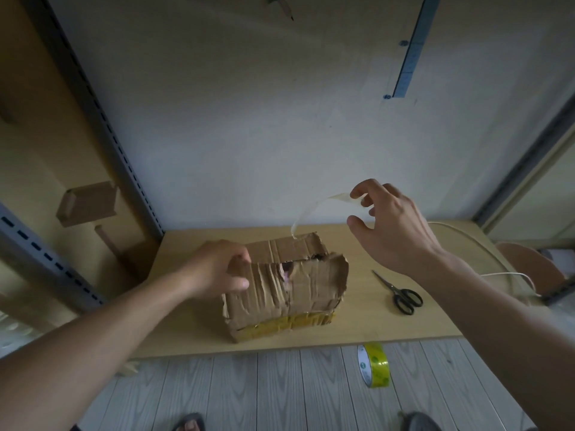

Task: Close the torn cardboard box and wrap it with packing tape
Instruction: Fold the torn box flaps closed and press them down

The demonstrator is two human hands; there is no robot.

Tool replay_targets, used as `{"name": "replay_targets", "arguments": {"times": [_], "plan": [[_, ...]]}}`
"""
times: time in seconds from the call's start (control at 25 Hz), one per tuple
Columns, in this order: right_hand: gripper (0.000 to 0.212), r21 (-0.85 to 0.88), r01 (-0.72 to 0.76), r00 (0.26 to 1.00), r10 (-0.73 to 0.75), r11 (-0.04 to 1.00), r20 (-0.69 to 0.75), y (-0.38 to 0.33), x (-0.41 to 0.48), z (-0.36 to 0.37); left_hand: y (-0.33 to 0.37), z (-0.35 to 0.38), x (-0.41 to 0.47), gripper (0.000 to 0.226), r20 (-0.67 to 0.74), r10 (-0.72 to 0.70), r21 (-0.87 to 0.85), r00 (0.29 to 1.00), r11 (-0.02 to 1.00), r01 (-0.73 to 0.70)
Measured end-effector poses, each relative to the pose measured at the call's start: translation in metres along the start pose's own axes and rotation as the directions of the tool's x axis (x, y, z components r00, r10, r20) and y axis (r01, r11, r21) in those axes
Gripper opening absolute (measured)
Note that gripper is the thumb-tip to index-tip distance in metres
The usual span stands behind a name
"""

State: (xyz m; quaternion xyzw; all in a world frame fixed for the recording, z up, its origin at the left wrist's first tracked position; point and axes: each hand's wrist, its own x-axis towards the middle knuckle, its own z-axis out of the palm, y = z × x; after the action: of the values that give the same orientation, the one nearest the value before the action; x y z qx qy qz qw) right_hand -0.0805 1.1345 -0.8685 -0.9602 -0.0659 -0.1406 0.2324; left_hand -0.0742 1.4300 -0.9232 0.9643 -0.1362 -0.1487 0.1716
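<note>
Step in hand, by my judgement: closing the top and fixing the first piece of tape; wrapping has not begun.

The torn cardboard box (280, 293) stands on the wooden table (373, 325), near its front edge. Its top flaps are creased and ragged. They do not meet: a dark gap shows between them, with something pink inside. Yellow tape bands the lower edge.

The left hand (217, 269) grips the near flap at its left end, fingers curled over the edge and thumb on the face.

The right hand (389, 225) is raised above and right of the box. It holds the upper end of a clear tape strip (311, 209) at its curled fingertips, thumb apart below. The strip's lower end touches the far flap.

Scissors (401, 293) lie on the table right of the box. The tape roll (373, 365) stands on the floor, just off the table edge.

Next move calls for pressing both flaps shut, then laying the strip flat across the seam without creasing. The roll must be fetched for wrapping.
</note>
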Motion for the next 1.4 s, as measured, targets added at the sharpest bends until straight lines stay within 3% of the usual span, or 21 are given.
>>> {"name": "replay_targets", "arguments": {"times": [0.04, 0.12, 0.16, 0.2, 0.24, 0.32, 0.36, 0.4, 0.52, 0.64, 0.72, 0.88, 0.96, 1.08, 1.16, 1.24, 1.32, 1.4], "plan": [[0.037, 0.018, -0.006, 1.000, 0.006, 1.000, 0.009, 0.001, 0.000, 0.002, -0.011, 0.002, 0.008, 0.016, -0.033, -0.038, -0.162, 0.999, 0.986, 0.033], [0.043, 0.041, -0.024, 0.999, 0.023, 0.999, 0.023, 0.003, 0.000, 0.005, -0.024, 0.005, 0.018, 0.024, 0.004, -0.133, -0.538, 0.991, 0.835, 0.114], [0.045, 0.045, -0.034, 0.999, 0.033, 0.998, 0.024, 0.005, 0.000, 0.006, -0.026, 0.007, 0.019, 0.025, 0.056, -0.130, -0.609, 0.990, 0.781, 0.137], [0.048, 0.046, -0.042, 0.999, 0.041, 0.998, 0.026, 0.006, 0.000, 0.007, -0.030, 0.011, 0.022, 0.017, 0.063, -0.103, -0.575, 0.993, 0.809, 0.121], [0.049, 0.048, -0.045, 0.999, 0.043, 0.998, 0.027, 0.007, 0.001, 0.008, -0.035, 0.015, 0.027, 0.010, 0.035, -0.058, -0.422, 0.998, 0.904, 0.067], [0.051, 0.050, -0.043, 0.999, 0.041, 0.998, 0.033, 0.008, 0.001, 0.010, -0.049, 0.030, 0.039, 0.054, -0.029, 0.061, -0.031, 0.998, 0.998, -0.062], [0.052, 0.048, -0.041, 0.998, 0.040, 0.998, 0.038, 0.008, 0.001, 0.012, -0.055, 0.035, 0.044, 0.070, -0.048, 0.124, 0.095, 0.991, 0.988, -0.119], [0.052, 0.046, -0.040, 0.998, 0.038, 0.998, 0.042, 0.008, 0.001, 0.013, -0.060, 0.037, 0.049, 0.078, -0.054, 0.165, 0.112, 0.985, 0.981, -0.158], [0.051, 0.067, -0.053, 0.998, 0.051, 0.996, 0.039, 0.008, 0.002, 0.013, -0.074, 0.038, 0.060, 0.083, -0.031, 0.255, 0.079, 0.967, 0.965, -0.252], [0.052, 0.076, -0.050, 0.998, 0.046, 0.996, 0.046, 0.010, 0.002, 0.013, -0.073, 0.033, 0.063, 0.069, -0.036, 0.296, 0.127, 0.955, 0.949, -0.289], [0.052, 0.071, -0.048, 0.998, 0.045, 0.996, 0.053, 0.011, 0.001, 0.013, -0.064, 0.034, 0.064, 0.057, -0.110, 0.297, 0.102, 0.948, 0.953, -0.286], [0.051, 0.080, -0.053, 0.998, 0.049, 0.995, 0.050, 0.015, 0.002, 0.013, -0.062, 0.023, 0.070, 0.022, -0.306, 0.000, -0.269, 0.952, 0.959, -0.087], [0.051, 0.092, -0.051, 0.998, 0.047, 0.994, 0.047, 0.014, 0.001, 0.012, -0.067, 0.019, 0.068, 0.018, -0.307, -0.129, -0.410, 0.943, 0.912, -0.009], [0.051, 0.098, -0.046, 0.998, 0.042, 0.994, 0.046, 0.014, 0.000, 0.011, -0.062, 0.015, 0.060, 0.019, -0.296, -0.067, -0.328, 0.953, 0.944, -0.036], [0.051, 0.093, -0.050, 0.998, 0.046, 0.994, 0.040, 0.015, 0.000, 0.010, -0.049, 0.011, 0.051, 0.032, -0.270, 0.079, -0.193, 0.960, 0.972, -0.134], [0.052, 0.088, -0.053, 0.998, 0.049, 0.995, 0.039, 0.016, 0.000, 0.008, -0.032, 0.010, 0.041, 0.064, -0.140, 0.199, -0.055, 0.970, 0.977, -0.208], [0.051, 0.081, -0.050, 0.998, 0.048, 0.995, 0.030, 0.016, -0.002, 0.008, -0.019, 0.025, 0.031, 0.106, 0.069, 0.228, 0.010, 0.971, 0.973, -0.229], [0.047, 0.071, -0.054, 0.999, 0.053, 0.996, 0.011, 0.015, -0.004, 0.007, -0.010, 0.054, 0.020, 0.124, 0.197, 0.208, 0.081, 0.958, 0.970, -0.227]]}}
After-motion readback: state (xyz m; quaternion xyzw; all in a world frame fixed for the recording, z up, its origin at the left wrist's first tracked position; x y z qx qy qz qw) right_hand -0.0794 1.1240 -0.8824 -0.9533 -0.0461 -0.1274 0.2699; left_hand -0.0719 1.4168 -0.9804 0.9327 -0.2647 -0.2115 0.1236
